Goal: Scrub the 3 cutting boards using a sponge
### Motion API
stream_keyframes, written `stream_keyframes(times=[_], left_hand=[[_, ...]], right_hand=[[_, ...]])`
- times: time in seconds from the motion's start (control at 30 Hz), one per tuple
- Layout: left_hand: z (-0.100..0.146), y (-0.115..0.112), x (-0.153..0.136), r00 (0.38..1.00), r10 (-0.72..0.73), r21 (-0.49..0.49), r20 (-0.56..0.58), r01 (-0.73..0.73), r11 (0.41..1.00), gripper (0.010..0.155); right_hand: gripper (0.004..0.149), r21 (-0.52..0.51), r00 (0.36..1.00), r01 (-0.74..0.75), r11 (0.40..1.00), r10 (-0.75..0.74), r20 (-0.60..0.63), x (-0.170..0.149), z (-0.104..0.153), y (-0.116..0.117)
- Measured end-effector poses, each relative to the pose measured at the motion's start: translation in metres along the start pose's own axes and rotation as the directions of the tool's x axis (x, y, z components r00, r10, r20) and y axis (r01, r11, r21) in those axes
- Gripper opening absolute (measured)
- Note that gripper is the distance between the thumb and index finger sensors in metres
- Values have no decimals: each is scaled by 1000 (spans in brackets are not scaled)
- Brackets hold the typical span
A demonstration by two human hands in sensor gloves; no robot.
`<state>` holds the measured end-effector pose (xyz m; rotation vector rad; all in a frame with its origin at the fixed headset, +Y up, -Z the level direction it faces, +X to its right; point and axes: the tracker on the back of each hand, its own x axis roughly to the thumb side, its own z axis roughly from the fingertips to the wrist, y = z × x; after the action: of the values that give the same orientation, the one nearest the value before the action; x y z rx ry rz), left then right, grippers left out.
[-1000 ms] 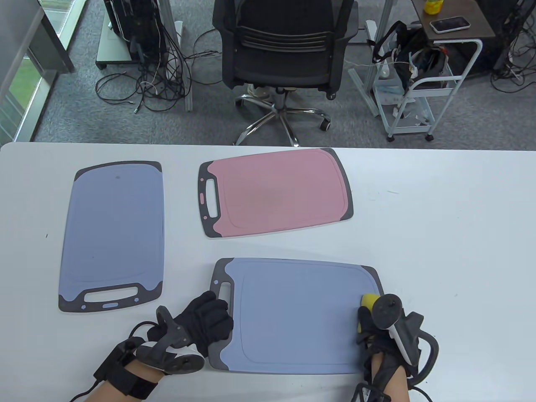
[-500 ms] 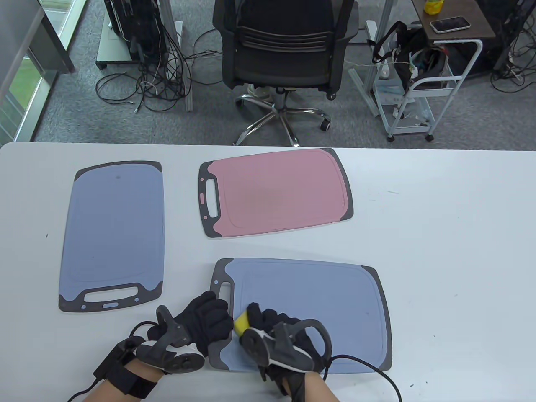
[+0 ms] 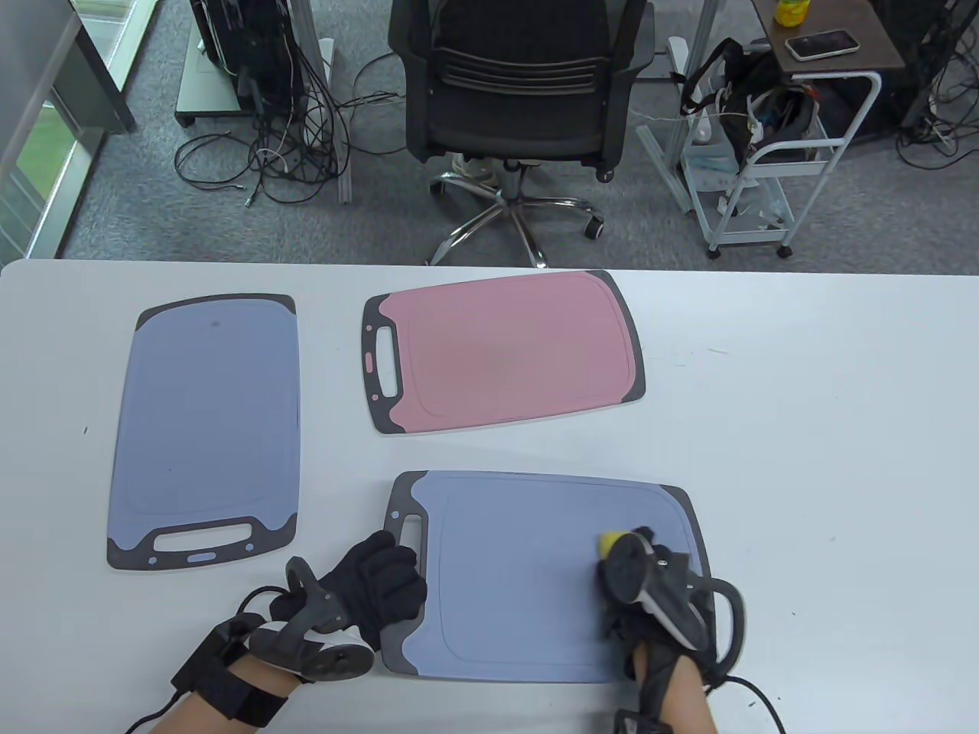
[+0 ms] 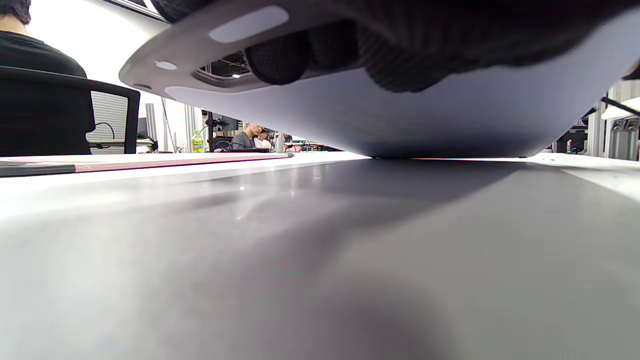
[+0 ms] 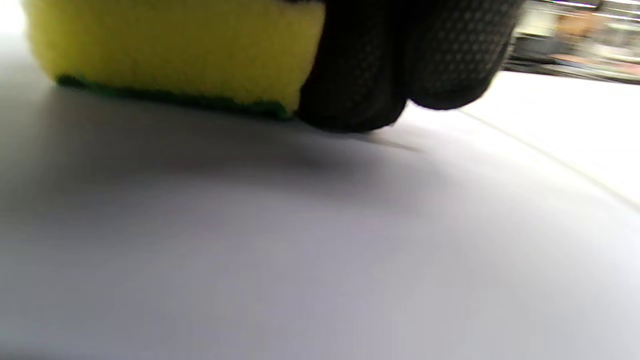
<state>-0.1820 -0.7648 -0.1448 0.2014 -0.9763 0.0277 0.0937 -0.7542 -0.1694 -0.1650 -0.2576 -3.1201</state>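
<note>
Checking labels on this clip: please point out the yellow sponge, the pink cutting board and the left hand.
yellow sponge (image 3: 608, 542), table view, exposed top corner.
pink cutting board (image 3: 505, 352), table view, centre.
left hand (image 3: 376, 579), table view, gloved back.

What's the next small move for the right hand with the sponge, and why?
Probably stroke the yellow sponge with green scrub face leftward: the right hand presses it near the right end of the near blue-grey plastic cutting board, which the left hand holds at the handle end.
</note>
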Motion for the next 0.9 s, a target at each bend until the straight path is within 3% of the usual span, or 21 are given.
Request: stream_keyframes(times=[0.1, 0.13, 0.2, 0.23, 0.33, 0.4, 0.47, 0.53, 0.57, 0.63, 0.7, 0.73, 0.77, 0.8, 0.83, 0.9], left_hand=[[0, 0, 0, 1000, -2, 2, 0, 2, 1000, 45], [0, 0, 0, 1000, -2, 2, 0, 2, 1000, 44], [1, 1, -1, 1000, -1, 7, -7, 1, 1000, 44], [1, 1, 0, 1000, 0, 7, -4, 0, 1000, 44], [0, 0, 0, 1000, 1, 3, -2, -1, 1000, 45], [0, 0, 0, 1000, 2, 3, -2, -2, 1000, 45], [0, 0, 0, 1000, 3, 3, -3, -3, 1000, 45], [0, 0, 0, 1000, 2, 5, -3, -2, 1000, 45], [0, 0, 0, 1000, 2, 5, -3, -2, 1000, 45], [0, 0, 0, 1000, 0, 4, -3, 0, 1000, 45], [0, 0, -1, 1000, 4, 9, -5, -4, 1000, 44], [0, 0, -1, 1000, 3, 11, -3, -3, 1000, 44], [0, 0, 0, 1000, 1, 11, -1, -1, 1000, 44], [0, 0, -1, 1000, 3, 11, -1, -3, 1000, 44], [0, 0, -1, 1000, 1, 10, 0, -1, 1000, 44], [0, 0, -1, 1000, 1, 11, 1, -1, 1000, 44]], right_hand=[[74, -81, 930, -1, 997, 31, 367, 93, 20, -11], [75, -84, 910, -24, 996, 57, 410, 108, 25, -12], [75, -120, 910, -180, 976, 211, 356, 113, 27, -15], [75, -95, 911, -168, 981, 191, 366, 102, 23, -14], [74, -41, 989, 56, 998, -50, 142, 32, 7, -2], [74, -7, 998, 14, 1000, -14, -61, -22, 1, 3], [74, 22, 959, 1, 1000, 5, -283, -78, 1, 10], [74, 91, 861, 86, 992, -28, -507, -130, 10, 17], [74, 91, 834, 140, 986, -68, -547, -143, 13, 19], [74, -9, 793, 242, 970, -204, -574, -152, 15, 25], [74, -21, 832, 139, 990, -128, -539, -132, 9, 20], [74, 37, 911, 74, 997, -53, -409, -111, 2, 14], [74, 38, 951, 51, 998, -37, -308, -80, -2, 10], [74, 20, 970, 30, 999, -24, -241, -56, -3, 7], [74, -2, 997, 18, 1000, -19, -77, -17, -3, 3], [75, -63, 983, 21, 998, -9, 185, 46, 8, -5]])
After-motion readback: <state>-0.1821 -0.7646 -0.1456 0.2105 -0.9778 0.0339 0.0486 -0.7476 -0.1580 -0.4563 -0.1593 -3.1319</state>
